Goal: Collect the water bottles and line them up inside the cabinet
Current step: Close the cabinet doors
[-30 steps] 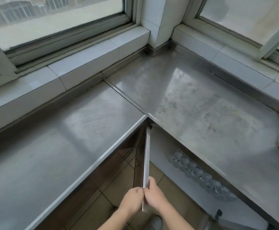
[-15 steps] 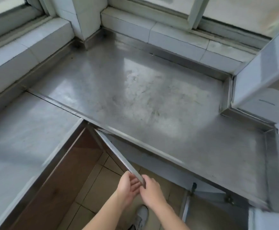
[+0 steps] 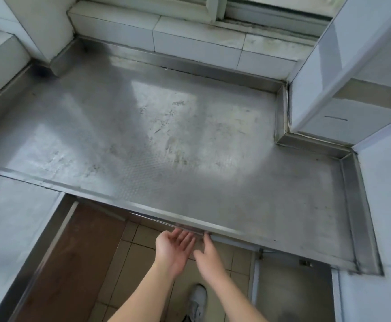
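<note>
No water bottles show at this moment; the cabinet's inside is hidden under the steel counter [image 3: 166, 140]. The cabinet door's top edge [image 3: 166, 223] lies almost flush beneath the counter's front lip. My left hand [image 3: 174, 248] is open, palm turned up, fingers spread just below that edge. My right hand [image 3: 207, 254] is open too, its fingertips touching the door's edge by the lip. Neither hand holds anything.
A second steel counter [image 3: 10, 228] runs along the left with a brown cabinet front [image 3: 69, 263] under it. Another cabinet door [image 3: 292, 293] stands at lower right. Tiled floor and my white shoe [image 3: 196, 300] lie below. White tiled walls and a window sill border the counter.
The door swung from wide open to nearly flush with the counter front, hiding the row of bottles. Both hands let go of its edge and opened. The view turned right.
</note>
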